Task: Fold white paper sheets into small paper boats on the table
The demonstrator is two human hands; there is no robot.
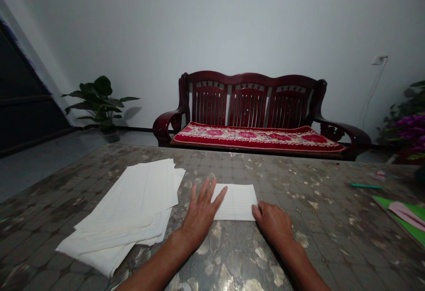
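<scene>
A white lined sheet of paper point(235, 202), apparently folded, lies on the table in front of me. Across its left edge rests my left hand point(202, 209), flat with the fingers spread and the thumb on the paper. My right hand point(274, 222) is at the paper's lower right corner, its fingers curled in and the thumb at the edge, closed on that corner. The underside of the right fingers is hidden. To the left of my left hand sits a loose stack of white printed or lined sheets point(133, 198), their edges uneven.
The patterned table point(318, 246) spreads under everything. At right are a green pen or pencil point(366, 186), a green book or folder point(410, 227) and a pink strip point(407, 215). Beyond stand a dark red wooden bench point(247, 101), a potted plant point(99, 101) and purple flowers point(413, 129).
</scene>
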